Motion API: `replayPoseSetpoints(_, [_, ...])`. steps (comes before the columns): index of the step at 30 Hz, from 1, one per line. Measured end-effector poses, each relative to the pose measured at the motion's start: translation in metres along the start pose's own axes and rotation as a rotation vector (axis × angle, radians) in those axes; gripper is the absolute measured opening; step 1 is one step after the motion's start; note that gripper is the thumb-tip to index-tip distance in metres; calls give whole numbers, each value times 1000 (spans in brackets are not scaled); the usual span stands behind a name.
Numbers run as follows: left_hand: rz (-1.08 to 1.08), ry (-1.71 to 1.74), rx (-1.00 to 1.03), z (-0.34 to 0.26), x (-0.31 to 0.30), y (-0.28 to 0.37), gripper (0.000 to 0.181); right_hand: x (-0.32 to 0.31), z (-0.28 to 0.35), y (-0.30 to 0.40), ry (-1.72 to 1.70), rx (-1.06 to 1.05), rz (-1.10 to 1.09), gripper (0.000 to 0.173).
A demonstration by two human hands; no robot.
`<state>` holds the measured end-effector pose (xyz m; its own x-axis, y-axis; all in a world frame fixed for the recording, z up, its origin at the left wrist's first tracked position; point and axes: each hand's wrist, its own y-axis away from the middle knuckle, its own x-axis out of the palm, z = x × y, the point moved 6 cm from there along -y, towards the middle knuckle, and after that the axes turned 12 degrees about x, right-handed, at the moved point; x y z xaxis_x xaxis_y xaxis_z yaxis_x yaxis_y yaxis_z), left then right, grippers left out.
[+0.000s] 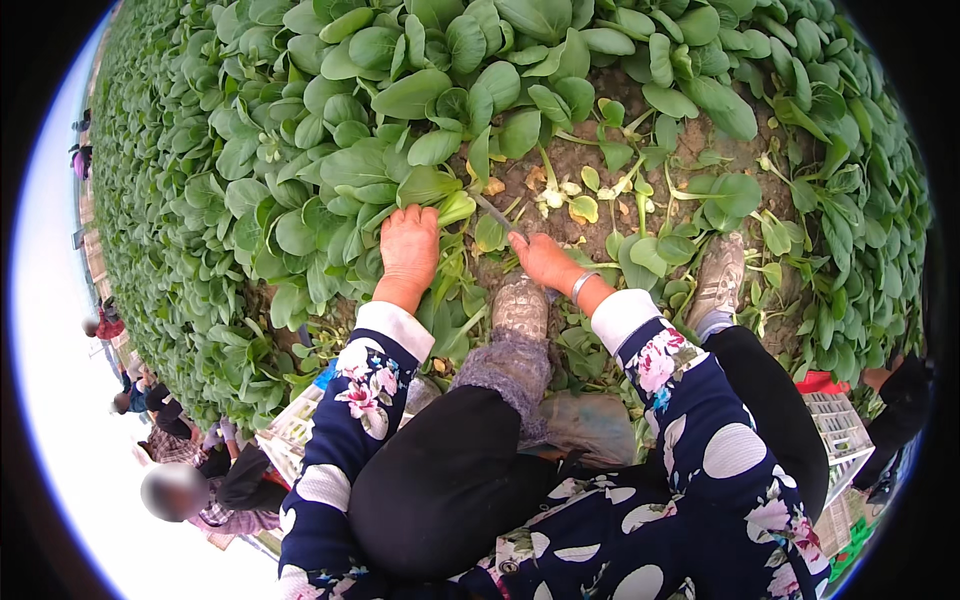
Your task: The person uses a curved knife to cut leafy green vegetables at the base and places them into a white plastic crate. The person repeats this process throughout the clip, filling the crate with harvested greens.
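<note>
My left hand (410, 247) grips a leafy green plant, pak choi by its look (454, 208), near its pale stem base. To its right, my right hand (546, 259) is closed on a thin knife-like tool (493, 213); its handle is hidden in my fingers. The tool's far end lies close to the base of the held plant. Dense rows of pak choi (360, 165) stand around and beyond my left hand. On the brown soil beyond my right hand lie cut stem stubs (553, 196), yellowed leaves (583, 208) and loose green leaves.
My shoes (520, 307) rest on the soil among leaves. White plastic crates stand at the lower left (289, 427) and right (838, 427). Several people are at the left edge, the nearest (232, 487) at lower left. Another person's dark sleeve (904, 405) shows at far right.
</note>
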<state>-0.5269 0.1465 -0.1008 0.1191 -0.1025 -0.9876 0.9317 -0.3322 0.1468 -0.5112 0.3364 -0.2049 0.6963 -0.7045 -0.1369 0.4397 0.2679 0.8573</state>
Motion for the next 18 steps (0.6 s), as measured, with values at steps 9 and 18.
replayPoseSetpoints(9, [-17, 134, -94, 13, 14, 21, 26, 7, -23, 10, 316, -44, 109, 61])
replayPoseSetpoints(18, [67, -198, 129, -26, -33, -19, 63, -23, 2, 12, -83, -174, -190, 61])
